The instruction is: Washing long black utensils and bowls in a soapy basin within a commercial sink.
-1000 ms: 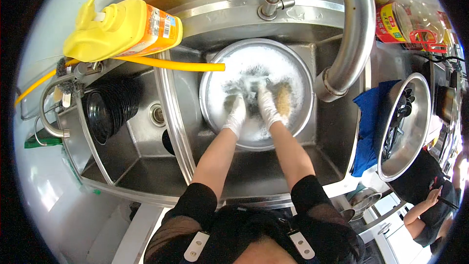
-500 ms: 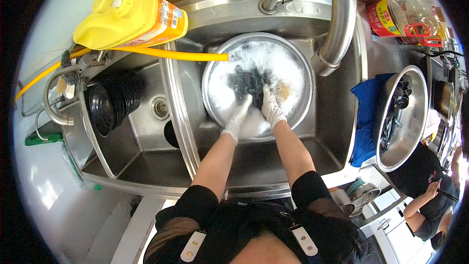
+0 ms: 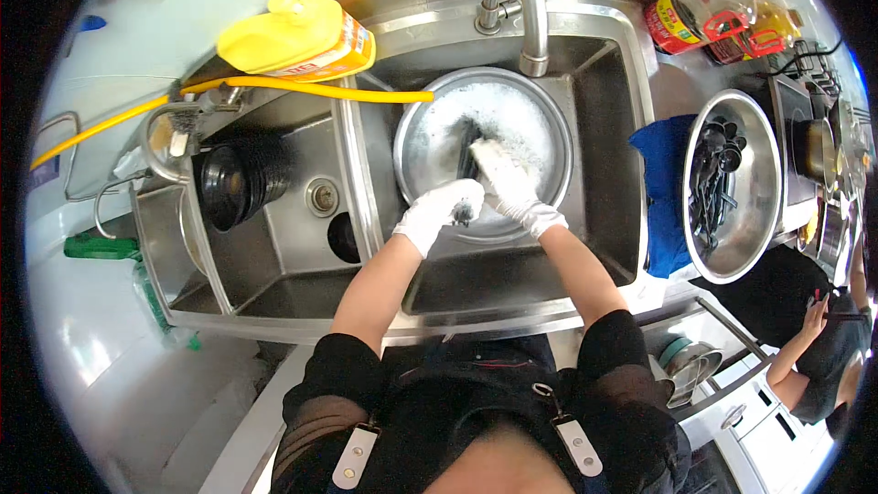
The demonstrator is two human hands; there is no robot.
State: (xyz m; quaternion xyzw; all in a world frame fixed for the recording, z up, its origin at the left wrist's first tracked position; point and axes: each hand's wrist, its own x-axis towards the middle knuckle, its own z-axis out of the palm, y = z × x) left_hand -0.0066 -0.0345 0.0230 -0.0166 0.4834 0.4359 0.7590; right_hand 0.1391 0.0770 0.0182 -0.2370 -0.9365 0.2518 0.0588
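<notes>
A round steel basin (image 3: 563, 137) of white foamy water stands in the right-hand sink. Over its near side, my left hand (image 3: 437, 212), in a white glove, is closed around long black utensils (image 3: 469, 148); a foamy dark end pokes out below the fist. My right hand (image 3: 514, 190), also gloved, presses along the right side of the same utensils with its fingers together. Foam and motion blur hide what, if anything, lies under its palm.
A yellow hose (image 3: 320, 89) reaches over the basin's rim. Black bowls (image 3: 229, 187) are stacked in the left sink (image 3: 291, 229). A yellow jug (image 3: 297, 41) stands behind. Right of the sinks, a steel bowl (image 3: 745, 229) holds black spoons beside a blue cloth (image 3: 666, 192). A faucet (image 3: 535, 37) overhangs.
Both hands have come up out of the foam, my left now gripping the black utensils. The tan clump that floated beside my right hand no longer shows. The view has shifted.
</notes>
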